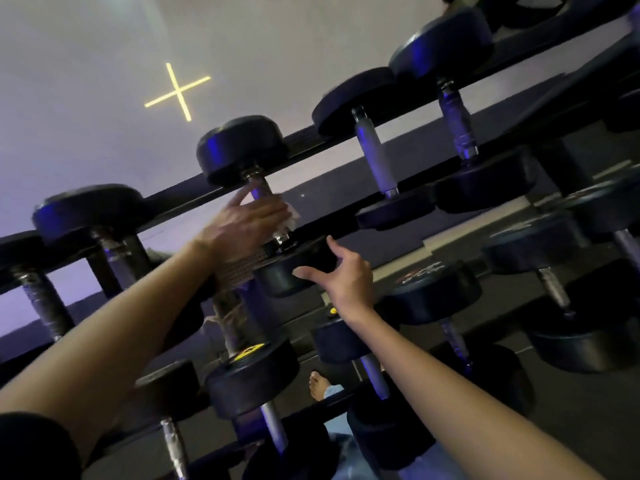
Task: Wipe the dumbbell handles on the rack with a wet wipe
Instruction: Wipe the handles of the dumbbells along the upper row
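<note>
White wet wipe [289, 216] sits round the centre-frame dumbbell handle [259, 190] on the rack [304, 142] top tier, gripped by my left hand [239, 226]. Right hand [341, 275], fingers spread wide, holds nothing beside the near head [294, 268]. Risk, I judge: hard strokes could roll the dumbbell off.

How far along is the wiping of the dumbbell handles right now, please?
Done: no handle visibly shows as wiped, so I cannot tell. In hand: the left hand holds the wet wipe around one top-row handle, while the right hand is open beside that dumbbell's near head. Left: possibly the neighbouring top-row handles and the lower-row handles.
</note>
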